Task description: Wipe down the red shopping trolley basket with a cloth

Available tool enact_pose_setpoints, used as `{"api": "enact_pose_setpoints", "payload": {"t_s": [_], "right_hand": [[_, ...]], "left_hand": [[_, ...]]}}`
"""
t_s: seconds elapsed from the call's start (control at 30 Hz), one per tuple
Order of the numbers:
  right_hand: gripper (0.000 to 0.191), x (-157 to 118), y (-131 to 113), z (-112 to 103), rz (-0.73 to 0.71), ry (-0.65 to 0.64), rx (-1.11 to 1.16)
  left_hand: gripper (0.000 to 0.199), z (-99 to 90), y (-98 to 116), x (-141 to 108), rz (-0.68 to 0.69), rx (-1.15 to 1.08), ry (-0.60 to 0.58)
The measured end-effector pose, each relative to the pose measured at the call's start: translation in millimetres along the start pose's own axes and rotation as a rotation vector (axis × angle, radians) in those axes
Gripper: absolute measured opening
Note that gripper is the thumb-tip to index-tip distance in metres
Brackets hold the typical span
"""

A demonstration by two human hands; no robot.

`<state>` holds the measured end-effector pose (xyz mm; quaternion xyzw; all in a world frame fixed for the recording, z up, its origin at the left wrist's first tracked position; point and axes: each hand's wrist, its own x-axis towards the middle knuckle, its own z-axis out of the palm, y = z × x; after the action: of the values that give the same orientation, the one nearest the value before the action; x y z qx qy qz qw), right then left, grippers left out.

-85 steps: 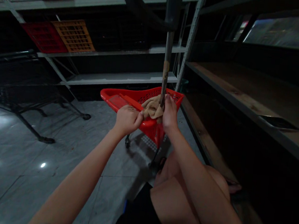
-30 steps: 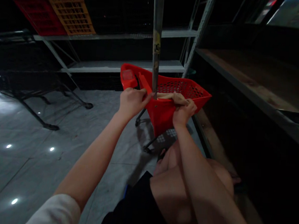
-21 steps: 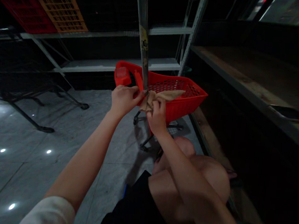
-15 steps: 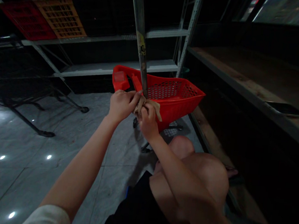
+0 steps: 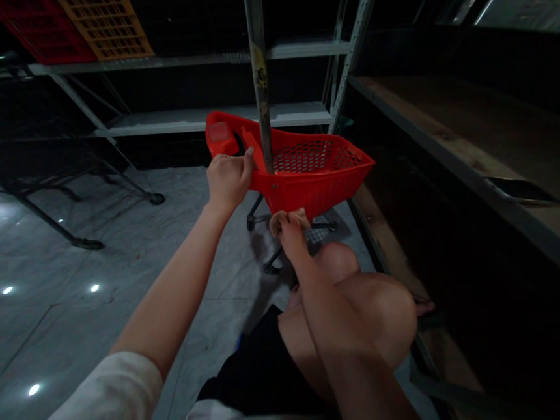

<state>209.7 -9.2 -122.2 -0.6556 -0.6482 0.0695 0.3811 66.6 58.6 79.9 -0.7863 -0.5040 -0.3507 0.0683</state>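
Observation:
A red plastic shopping cart (image 5: 316,190) with perforated basket walls stands on dark legs with wheels, in front of me. My left hand (image 5: 228,178) is closed around the cart's red handle end, thumb pointing up. Bunched in my right hand (image 5: 292,234) is a tan cloth (image 5: 303,217), pressed against the lower near side of the basket. The fingertips of my right hand are partly hidden in the cloth.
A metal post (image 5: 261,77) rises behind the handle. Grey shelving (image 5: 170,122) stands at the back, with yellow (image 5: 103,18) and red (image 5: 39,22) crates. A dark wheeled frame (image 5: 44,219) is left; a wooden shelf (image 5: 439,129) runs along the right. My bare knees are below the cart.
My right hand has moved down with the cloth, from the handle side to the basket's lower side. My left hand has let go of the cloth and stays at the handle. The view has shifted slightly.

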Motion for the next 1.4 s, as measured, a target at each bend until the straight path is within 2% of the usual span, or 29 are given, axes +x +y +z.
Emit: {"api": "enact_pose_setpoints", "payload": {"t_s": [0.1,0.17,0.27,0.33,0.4,0.5,0.57,0.67,0.77,0.83,0.93,1.0,1.1,1.17,1.27,1.33,1.4], "right_hand": [[0.024,5,-2,5,0.092,-0.021,0.004],[0.029,18,-15,2,0.138,0.031,0.038],[0.031,49,-40,-15,0.182,0.248,0.143],[0.034,72,-52,-30,0.141,0.398,0.190],[0.040,92,-53,-38,0.067,0.466,0.185],[0.043,100,-33,-30,-0.004,0.437,0.148],[0.042,87,-11,-14,0.016,0.350,0.119],[0.044,50,19,14,0.159,0.130,0.079],[0.043,23,30,39,0.315,-0.009,0.073],[0.037,22,23,52,0.405,0.014,0.112],[0.028,49,-1,58,0.460,0.098,0.182],[0.028,79,-20,50,0.428,0.187,0.208],[0.030,124,-47,27,0.317,0.409,0.281],[0.033,142,-59,15,0.229,0.515,0.325],[0.037,140,-57,15,0.147,0.491,0.329],[0.038,123,-43,28,0.133,0.393,0.310],[0.039,103,-24,46,0.190,0.325,0.296]], "left_hand": [[0.061,7.5,-6,16,0.023,0.025,-0.024],[0.058,11.2,-8,22,0.036,0.045,-0.042],[0.054,16.4,-8,25,0.046,0.068,-0.065],[0.051,20.4,-8,25,0.037,0.071,-0.067],[0.049,24.6,-9,24,0.020,0.055,-0.066],[0.047,30.0,-14,26,0.012,0.009,-0.060],[0.046,32.5,-20,29,0.027,-0.002,-0.039],[0.046,36.4,-30,38,0.036,0.027,0.005],[0.046,42.7,-40,51,0.020,0.034,0.009],[0.045,48.3,-47,61,0.011,0.025,-0.001],[0.041,56.1,-56,73,0.020,0.026,0.014],[0.040,59.4,-60,79,0.025,0.027,0.021],[0.039,60.9,-65,83,0.008,0.034,0.018],[0.040,59.9,-67,83,0.000,0.053,0.035],[0.042,55.8,-71,80,0.026,0.079,0.064],[0.043,52.5,-73,77,0.061,0.081,0.077],[0.046,49.9,-74,72,0.092,0.067,0.104]]}}
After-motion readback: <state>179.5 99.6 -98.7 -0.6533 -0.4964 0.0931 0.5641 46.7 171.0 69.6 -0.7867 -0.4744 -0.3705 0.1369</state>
